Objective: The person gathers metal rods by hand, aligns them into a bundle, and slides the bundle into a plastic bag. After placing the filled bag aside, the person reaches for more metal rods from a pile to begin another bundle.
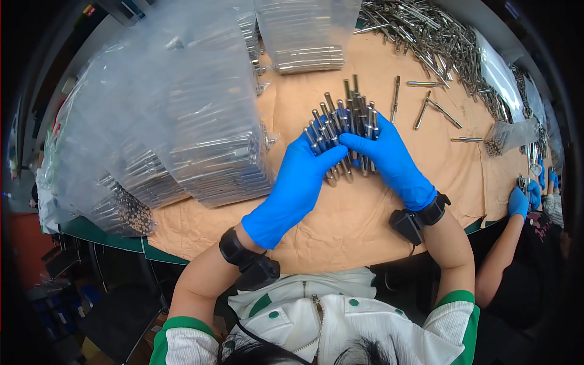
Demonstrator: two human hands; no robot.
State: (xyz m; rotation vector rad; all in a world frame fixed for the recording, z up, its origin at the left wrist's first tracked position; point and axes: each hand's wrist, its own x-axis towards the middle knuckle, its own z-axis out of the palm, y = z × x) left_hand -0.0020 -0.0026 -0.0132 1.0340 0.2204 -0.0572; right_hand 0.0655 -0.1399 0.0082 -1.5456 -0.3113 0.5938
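Note:
Both of my hands wear blue gloves and close around a bundle of slim, shiny metal rods (360,115) above the paper-covered table (365,225). My left hand (299,182) wraps the bundle's left side. From the right, my right hand (394,161) grips it, its thumb lying across the front. The rods stand roughly upright, fanned a little, with uneven ends poking out above and below the fingers. Just beyond my right hand, a few loose rods (396,99) lie on the paper.
Clear plastic bags packed with rods (213,164) are stacked high at left. Another filled bag (310,52) lies at the far middle. A large heap of loose rods (426,42) spreads far right, near a small bag of rods (502,137). At right, a co-worker's gloved hand (518,202) shows.

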